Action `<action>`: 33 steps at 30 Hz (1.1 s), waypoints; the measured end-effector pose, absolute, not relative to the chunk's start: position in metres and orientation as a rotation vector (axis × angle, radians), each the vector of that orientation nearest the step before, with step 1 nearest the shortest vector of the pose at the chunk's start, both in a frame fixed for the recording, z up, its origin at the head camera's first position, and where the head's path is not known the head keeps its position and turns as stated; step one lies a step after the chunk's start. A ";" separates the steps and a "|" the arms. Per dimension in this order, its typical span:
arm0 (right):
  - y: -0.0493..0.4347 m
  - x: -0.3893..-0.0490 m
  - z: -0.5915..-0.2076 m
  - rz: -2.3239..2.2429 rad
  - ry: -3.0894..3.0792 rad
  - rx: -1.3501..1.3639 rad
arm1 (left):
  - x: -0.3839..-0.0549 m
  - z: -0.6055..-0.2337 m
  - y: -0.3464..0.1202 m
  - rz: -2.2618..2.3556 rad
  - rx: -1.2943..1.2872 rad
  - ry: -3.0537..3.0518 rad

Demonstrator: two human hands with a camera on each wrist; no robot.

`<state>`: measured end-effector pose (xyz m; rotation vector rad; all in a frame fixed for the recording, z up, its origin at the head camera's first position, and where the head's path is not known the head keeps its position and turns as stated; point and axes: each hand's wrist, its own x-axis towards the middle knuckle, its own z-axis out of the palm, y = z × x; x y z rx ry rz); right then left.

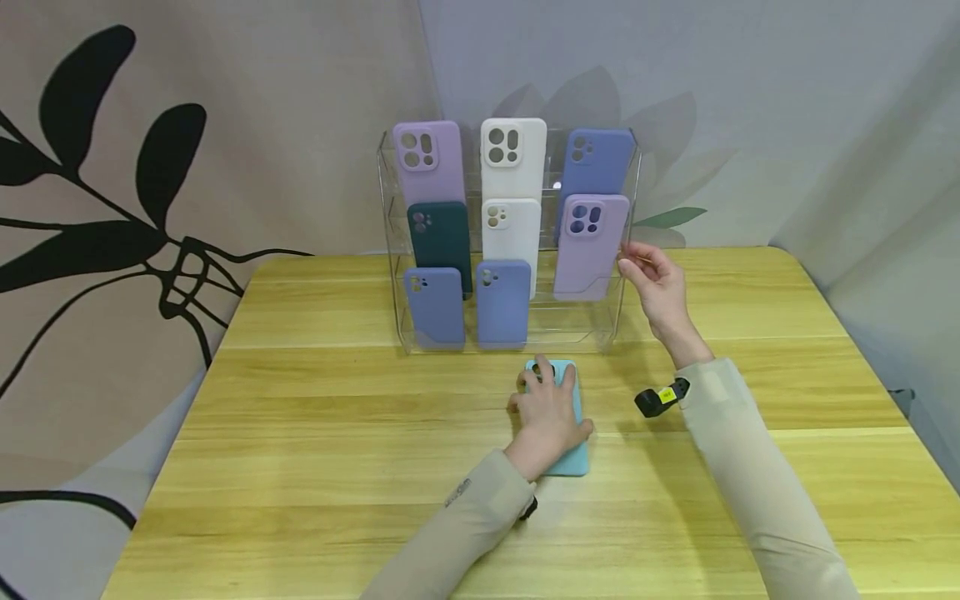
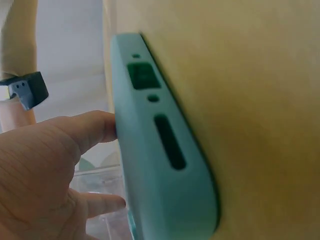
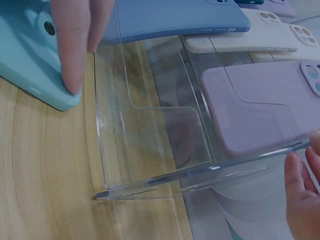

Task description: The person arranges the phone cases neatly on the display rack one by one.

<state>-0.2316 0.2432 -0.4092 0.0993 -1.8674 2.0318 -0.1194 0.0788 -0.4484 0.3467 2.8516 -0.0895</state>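
A turquoise phone case point(image 1: 568, 463) lies flat on the wooden table in front of a clear acrylic rack point(image 1: 573, 317). My left hand point(image 1: 546, 419) reaches over it, fingers spread across its upper part and thumb at its right side. In the left wrist view, the port end of the turquoise case point(image 2: 155, 150) shows large, with thumb and a finger of the left hand point(image 2: 45, 160) against it. At the rack's right side panel, my right hand point(image 1: 660, 292) pinches the edge between thumb and fingers, beside a lilac case point(image 3: 260, 107).
Stepped rows of the rack hold lilac point(image 1: 450, 179), white point(image 1: 528, 179), blue point(image 1: 611, 171) and dark green cases point(image 1: 442, 242). Two blue-violet cases point(image 1: 504, 304) stand in the front row. A patterned curtain point(image 1: 300, 125) hangs behind the table point(image 1: 300, 433).
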 end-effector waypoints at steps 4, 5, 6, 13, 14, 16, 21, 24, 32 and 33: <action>0.243 -0.232 -0.408 2.024 -1.876 0.093 | -0.123 -0.450 0.080 -0.092 0.340 2.885; 0.243 -0.232 -0.408 2.015 -1.887 0.090 | -0.124 -0.450 0.080 -0.083 0.336 2.893; 0.243 -0.232 -0.408 2.021 -1.884 0.093 | -0.124 -0.450 0.081 -0.078 0.333 2.899; 0.244 -0.231 -0.407 2.052 -1.868 0.138 | -0.127 -0.452 0.083 -0.068 0.337 2.937; 0.245 -0.231 -0.407 2.054 -1.867 0.141 | -0.127 -0.452 0.083 -0.066 0.336 2.935; 0.245 -0.231 -0.407 2.040 -1.882 0.137 | -0.128 -0.452 0.082 -0.052 0.340 2.927; 0.244 -0.231 -0.406 2.008 -1.919 0.117 | -0.131 -0.452 0.079 0.035 0.349 2.922; 0.244 -0.230 -0.406 2.019 -1.913 0.100 | -0.132 -0.453 0.076 0.075 0.356 2.937; 0.243 -0.230 -0.406 2.031 -1.905 0.094 | -0.129 -0.447 0.069 0.235 0.412 3.036; 0.243 -0.230 -0.406 2.030 -1.906 0.092 | -0.129 -0.446 0.068 0.266 0.424 3.053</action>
